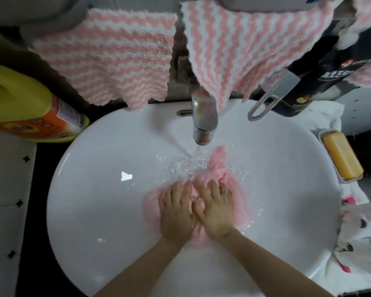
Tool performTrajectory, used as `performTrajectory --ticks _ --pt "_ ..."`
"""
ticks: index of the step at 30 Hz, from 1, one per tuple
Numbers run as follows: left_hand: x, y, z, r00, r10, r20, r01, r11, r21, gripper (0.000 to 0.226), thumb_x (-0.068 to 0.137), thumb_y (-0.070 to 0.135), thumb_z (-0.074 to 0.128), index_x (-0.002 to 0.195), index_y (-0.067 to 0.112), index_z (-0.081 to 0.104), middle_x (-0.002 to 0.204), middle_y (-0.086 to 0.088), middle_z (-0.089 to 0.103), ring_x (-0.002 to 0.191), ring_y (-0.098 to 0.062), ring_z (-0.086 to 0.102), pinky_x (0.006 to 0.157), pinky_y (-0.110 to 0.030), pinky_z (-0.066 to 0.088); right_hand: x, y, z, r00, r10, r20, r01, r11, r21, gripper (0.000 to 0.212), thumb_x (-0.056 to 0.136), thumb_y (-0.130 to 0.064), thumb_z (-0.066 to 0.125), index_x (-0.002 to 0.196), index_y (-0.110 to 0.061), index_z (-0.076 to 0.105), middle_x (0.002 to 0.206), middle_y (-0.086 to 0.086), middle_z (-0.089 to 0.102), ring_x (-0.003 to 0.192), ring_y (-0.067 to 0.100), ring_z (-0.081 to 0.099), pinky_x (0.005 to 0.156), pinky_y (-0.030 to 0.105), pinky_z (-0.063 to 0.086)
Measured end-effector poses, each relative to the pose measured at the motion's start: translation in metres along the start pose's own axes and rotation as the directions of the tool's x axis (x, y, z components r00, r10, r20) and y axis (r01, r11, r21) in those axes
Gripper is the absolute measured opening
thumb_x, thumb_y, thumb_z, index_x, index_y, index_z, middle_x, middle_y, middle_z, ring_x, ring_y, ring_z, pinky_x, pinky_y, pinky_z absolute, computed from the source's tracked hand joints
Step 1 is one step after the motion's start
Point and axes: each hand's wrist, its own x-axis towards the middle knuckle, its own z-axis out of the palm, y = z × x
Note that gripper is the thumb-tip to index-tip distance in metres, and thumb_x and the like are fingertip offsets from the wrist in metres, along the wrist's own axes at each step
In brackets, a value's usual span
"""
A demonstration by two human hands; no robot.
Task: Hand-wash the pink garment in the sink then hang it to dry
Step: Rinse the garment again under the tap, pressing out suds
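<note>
White sink (90,189) beneath striped towels (116,52), faucet (204,118) running.

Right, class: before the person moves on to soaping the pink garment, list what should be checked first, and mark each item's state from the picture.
1. Pink garment lies inside the sink: ok.
2. Water from the faucet lands on the garment: ok.
3. Left hand and right hand both press flat on it: ok.
4. Soap bar sits at the sink's right edge, likely within reach: ok.
5. Garment soaked through: cannot tell.
6. Drain plugged: cannot tell, hidden.
</note>
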Motion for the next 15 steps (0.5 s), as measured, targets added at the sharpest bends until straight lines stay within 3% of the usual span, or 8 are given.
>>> performTrajectory --ticks 3,5,8,11,14,15 --pt "0.011 -0.001 0.012 0.991 0.009 -0.132 -0.005 1.0 0.03 0.037 0.094 0.036 0.04 0.116 0.017 0.063 0.11 -0.005 0.064 0.095 -0.027 0.06 0.08 -0.04 0.045 0.015 0.004 0.004 0.993 -0.043 -0.113 0.039 0.999 -0.034 0.04 0.08 -0.043 0.039 0.116 -0.03 0.053 0.104 0.008 0.062 0.083 0.035 0.061 0.081 0.042 0.05" --pt "0.021 0.0 0.014 0.979 0.018 -0.205 -0.006 0.998 0.056 0.026 0.091 0.035 0.045 0.105 0.019 0.061 0.094 -0.004 0.062 0.081 -0.026 0.055 0.069 -0.037 0.039 0.025 0.006 0.006 0.984 -0.039 -0.173 0.032 0.999 -0.042 0.033 0.077 -0.042 0.042 0.105 -0.029 0.053 0.097 0.008 0.064 0.073 0.032 0.06 0.069 0.038 0.052" --pt "0.046 -0.005 0.02 0.978 0.032 -0.206 -0.018 0.997 0.071 0.016 0.089 0.037 0.043 0.089 0.023 0.05 0.076 -0.002 0.056 0.068 -0.024 0.051 0.059 -0.035 0.031 0.046 0.006 0.01 0.97 0.005 -0.245 -0.018 0.998 -0.052 0.029 0.079 -0.039 0.042 0.081 -0.018 0.063 0.08 0.006 0.064 0.059 0.027 0.058 0.058 0.031 0.051" --pt "0.072 -0.009 0.017 0.996 0.072 -0.052 -0.07 0.997 0.036 0.022 0.087 0.038 0.044 0.08 0.02 0.055 0.067 0.0 0.058 0.062 -0.022 0.058 0.056 -0.033 0.041 0.066 -0.001 0.005 0.959 0.087 -0.27 -0.095 0.995 -0.018 0.032 0.079 -0.033 0.042 0.06 -0.017 0.062 0.057 0.002 0.06 0.044 0.023 0.054 0.048 0.024 0.043" --pt "0.098 -0.002 -0.004 0.977 -0.023 0.213 0.014 0.999 0.044 0.023 0.092 0.035 0.043 0.092 0.019 0.059 0.073 -0.002 0.066 0.071 -0.022 0.066 0.059 -0.03 0.046 0.084 -0.016 -0.018 0.961 0.275 -0.022 -0.275 0.962 -0.001 0.042 0.094 -0.035 0.037 0.06 -0.019 0.057 0.057 0.002 0.057 0.054 0.022 0.056 0.052 0.026 0.036" --pt "0.104 0.0 -0.012 0.967 -0.052 0.248 0.068 0.996 -0.055 0.02 0.093 0.035 0.046 0.094 0.019 0.057 0.079 -0.002 0.066 0.078 -0.023 0.066 0.062 -0.03 0.043 0.088 -0.018 -0.026 0.937 0.344 0.063 -0.349 0.934 0.075 0.043 0.096 -0.039 0.036 0.066 -0.02 0.06 0.062 0.001 0.057 0.06 0.021 0.056 0.055 0.027 0.035"
